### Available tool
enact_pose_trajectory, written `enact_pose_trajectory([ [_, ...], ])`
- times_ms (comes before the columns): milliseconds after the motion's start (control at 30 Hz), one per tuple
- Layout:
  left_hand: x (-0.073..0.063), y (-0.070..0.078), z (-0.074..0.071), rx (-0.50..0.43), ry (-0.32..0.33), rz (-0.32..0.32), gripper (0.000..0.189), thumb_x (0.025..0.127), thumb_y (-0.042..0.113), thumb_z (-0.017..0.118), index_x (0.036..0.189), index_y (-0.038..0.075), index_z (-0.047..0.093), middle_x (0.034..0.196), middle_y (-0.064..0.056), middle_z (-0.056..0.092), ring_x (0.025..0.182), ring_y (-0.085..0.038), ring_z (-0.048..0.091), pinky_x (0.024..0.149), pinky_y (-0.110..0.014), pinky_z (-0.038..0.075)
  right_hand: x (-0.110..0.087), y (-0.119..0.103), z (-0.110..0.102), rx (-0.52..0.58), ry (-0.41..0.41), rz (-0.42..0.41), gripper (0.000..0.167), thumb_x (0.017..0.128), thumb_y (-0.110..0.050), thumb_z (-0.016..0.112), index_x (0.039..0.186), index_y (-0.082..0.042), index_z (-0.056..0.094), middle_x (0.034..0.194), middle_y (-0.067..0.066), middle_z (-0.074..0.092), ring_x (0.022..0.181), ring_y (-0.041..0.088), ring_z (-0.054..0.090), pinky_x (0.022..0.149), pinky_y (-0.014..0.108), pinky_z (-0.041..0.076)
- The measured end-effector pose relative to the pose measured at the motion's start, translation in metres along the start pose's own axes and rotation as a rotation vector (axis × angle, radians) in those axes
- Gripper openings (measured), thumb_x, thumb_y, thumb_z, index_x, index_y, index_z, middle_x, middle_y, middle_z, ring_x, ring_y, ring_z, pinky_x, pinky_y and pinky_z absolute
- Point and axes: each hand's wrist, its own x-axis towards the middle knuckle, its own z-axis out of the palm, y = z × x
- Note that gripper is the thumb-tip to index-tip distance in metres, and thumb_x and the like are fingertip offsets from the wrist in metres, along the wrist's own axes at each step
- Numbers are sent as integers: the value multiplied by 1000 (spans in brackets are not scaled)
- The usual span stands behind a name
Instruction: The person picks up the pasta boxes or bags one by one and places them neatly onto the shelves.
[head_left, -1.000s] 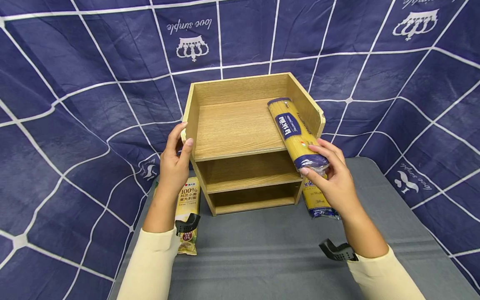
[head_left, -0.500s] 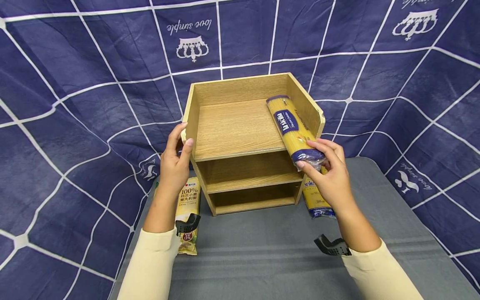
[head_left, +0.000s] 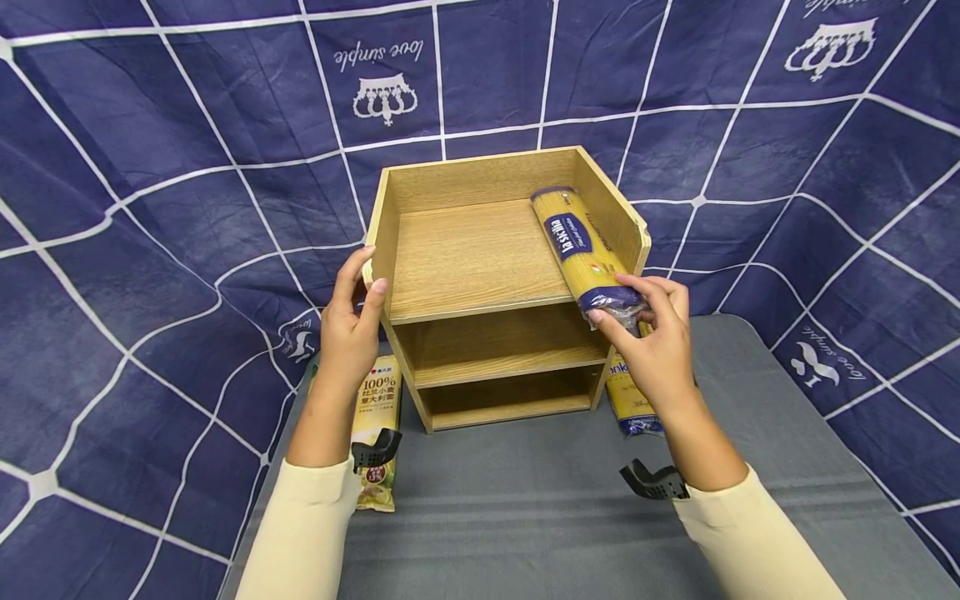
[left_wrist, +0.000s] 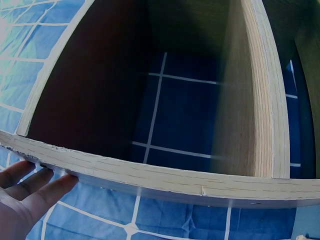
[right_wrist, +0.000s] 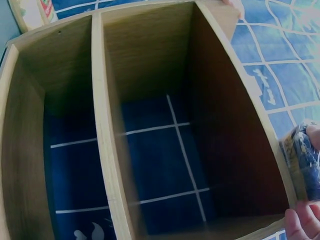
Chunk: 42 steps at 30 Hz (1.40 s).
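I had the right hand (head_left: pixel 660 346) pinching the clear plastic at the near end of a spaghetti packet (head_left: pixel 579 248), thumb on one side and fingers on the other. The packet lay slantwise on the top board of the wooden shelf (head_left: pixel 476 258), near its right wall, with the gripped end jutting past the front edge. My left hand (head_left: pixel 351 333) straddled the shelf's left side panel, holding it between thumb and fingers. On the grey surface (head_left: pixel 525 500) I saw a pale yellow pasta packet (head_left: pixel 379 396) left of the shelf and a yellow-and-blue packet (head_left: pixel 630 396) right of it.
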Motion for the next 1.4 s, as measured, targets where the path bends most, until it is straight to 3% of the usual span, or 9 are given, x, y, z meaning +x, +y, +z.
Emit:
enact_pose_trajectory([
  [300,0,0,0,-3,1,5,43,104,23,57,147,29,50,115,-13,67,102,-3,58,84,-23,46,3,0,7,-9,63,-54,53,79,-20,89,128,-17,69,123,6,45,105,1,44,81,18,43],
  [567,-1,0,0,-26,-8,11,44,104,23,57,147,29,50,119,-16,67,104,-4,59,85,-24,46,5,1,11,-7,81,-43,52,80,-25,88,128,-22,69,120,-7,39,103,2,43,82,25,44],
  [1000,-1,1,0,-15,0,6,44,104,23,57,147,28,50,122,-16,67,108,-2,59,88,-23,47,5,4,11,-42,63,-51,55,80,-23,88,131,-19,67,125,16,41,104,2,42,82,25,44],
  [1400,-1,0,1,-35,-1,-1,44,104,23,57,147,28,50,124,-16,66,109,-3,59,86,-21,47,-2,4,8,7,36,-36,62,84,-18,84,140,-18,59,124,11,43,110,3,40,86,21,44],
])
